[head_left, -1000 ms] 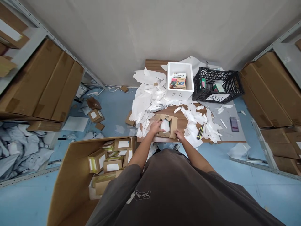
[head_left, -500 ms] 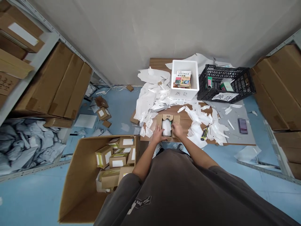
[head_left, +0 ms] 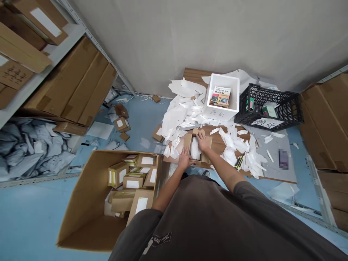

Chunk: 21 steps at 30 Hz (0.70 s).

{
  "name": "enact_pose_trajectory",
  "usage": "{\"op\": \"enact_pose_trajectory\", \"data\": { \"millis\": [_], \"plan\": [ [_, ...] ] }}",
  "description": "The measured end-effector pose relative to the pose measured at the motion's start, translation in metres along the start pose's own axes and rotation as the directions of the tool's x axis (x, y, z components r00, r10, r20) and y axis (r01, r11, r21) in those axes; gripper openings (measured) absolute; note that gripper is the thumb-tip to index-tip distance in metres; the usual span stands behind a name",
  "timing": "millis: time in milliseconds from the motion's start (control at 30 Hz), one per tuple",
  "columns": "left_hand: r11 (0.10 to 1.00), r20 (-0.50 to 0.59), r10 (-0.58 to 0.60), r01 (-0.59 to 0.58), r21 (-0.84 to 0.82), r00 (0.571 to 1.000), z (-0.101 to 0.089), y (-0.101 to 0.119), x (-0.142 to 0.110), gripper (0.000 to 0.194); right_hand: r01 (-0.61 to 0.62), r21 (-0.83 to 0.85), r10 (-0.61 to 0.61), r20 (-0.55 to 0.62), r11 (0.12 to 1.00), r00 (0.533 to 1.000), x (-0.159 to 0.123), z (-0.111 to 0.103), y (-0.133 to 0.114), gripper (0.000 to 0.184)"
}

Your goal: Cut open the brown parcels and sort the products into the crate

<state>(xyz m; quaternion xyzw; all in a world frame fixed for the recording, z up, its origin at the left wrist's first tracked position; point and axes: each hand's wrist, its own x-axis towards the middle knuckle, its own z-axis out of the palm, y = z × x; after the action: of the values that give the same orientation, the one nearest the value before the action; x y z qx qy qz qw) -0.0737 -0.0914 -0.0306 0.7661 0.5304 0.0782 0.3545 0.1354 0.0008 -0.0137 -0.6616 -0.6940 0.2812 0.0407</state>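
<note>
On the near edge of the table lies a small cardboard box [head_left: 206, 157] with its flaps up. Inside it sits a white wrapped bundle [head_left: 195, 148]; its contents are hidden. My left hand [head_left: 185, 159] grips the box's near left corner, thumb along the front edge and fingers on the left side. Over the right part of the box is my right hand [head_left: 203, 142], its fingers stretched toward the back flap [head_left: 198, 131] and touching the box next to the bundle. A yellow and black box cutter [head_left: 239, 162] rests among paper scraps to the right.
Torn white paper [head_left: 174, 115] covers much of the table [head_left: 217, 139]. Behind stand a white foam box [head_left: 220, 113] with books and a black crate [head_left: 272, 95]. At my left, a large carton [head_left: 81, 203] holds several small boxes. Loaded shelves flank both sides.
My right hand has moved from the box's right side up toward its back flap, fingers now extended. My left hand stays at the near left corner. The camera view has shifted slightly.
</note>
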Motion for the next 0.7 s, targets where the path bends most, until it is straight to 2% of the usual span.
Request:
{"op": "enact_pose_trajectory", "data": {
  "millis": [67, 133, 200, 267, 367, 500, 567, 700],
  "plan": [
    [1.0, -0.033, -0.028, 0.027, -0.014, 0.999, 0.003, -0.001, -0.003, 0.028, 0.018, -0.007, -0.018, -0.007, 1.0, 1.0, 0.003, -0.001, -0.001, 0.086],
    [0.999, -0.07, -0.045, 0.043, -0.019, 0.997, 0.007, -0.001, -0.006, 0.026, 0.031, -0.002, -0.031, -0.064, 1.0, 0.997, -0.004, 0.003, -0.004, 0.079],
    [0.999, -0.104, -0.051, 0.05, -0.013, 0.993, 0.01, 0.001, -0.01, 0.024, 0.005, 0.019, -0.003, -0.113, 1.0, 0.994, -0.018, 0.013, -0.009, 0.07],
    [0.998, -0.132, -0.056, 0.056, -0.003, 0.99, 0.012, 0.003, -0.014, 0.021, -0.067, 0.032, 0.07, -0.085, 0.997, 0.994, -0.031, 0.026, -0.017, 0.063],
    [0.997, -0.163, -0.07, 0.073, 0.01, 0.984, 0.013, 0.007, -0.02, 0.016, -0.237, -0.005, 0.236, 0.064, 0.972, 0.97, -0.036, 0.048, -0.031, 0.076],
    [0.996, -0.184, -0.085, 0.088, 0.008, 0.979, 0.017, 0.008, -0.027, 0.012, -0.425, -0.007, 0.417, 0.202, 0.905, 0.886, -0.017, 0.073, -0.05, 0.098],
    [0.996, -0.19, -0.084, 0.087, 0.005, 0.978, 0.02, 0.007, -0.029, 0.013, -0.465, 0.017, 0.453, 0.195, 0.885, 0.87, -0.006, 0.082, -0.055, 0.103],
    [0.997, -0.196, -0.072, 0.069, -0.022, 0.978, 0.026, -0.001, -0.03, 0.013, -0.473, -0.011, 0.473, 0.082, 0.881, 0.877, 0.0, 0.089, -0.06, 0.108]
  ]
}}
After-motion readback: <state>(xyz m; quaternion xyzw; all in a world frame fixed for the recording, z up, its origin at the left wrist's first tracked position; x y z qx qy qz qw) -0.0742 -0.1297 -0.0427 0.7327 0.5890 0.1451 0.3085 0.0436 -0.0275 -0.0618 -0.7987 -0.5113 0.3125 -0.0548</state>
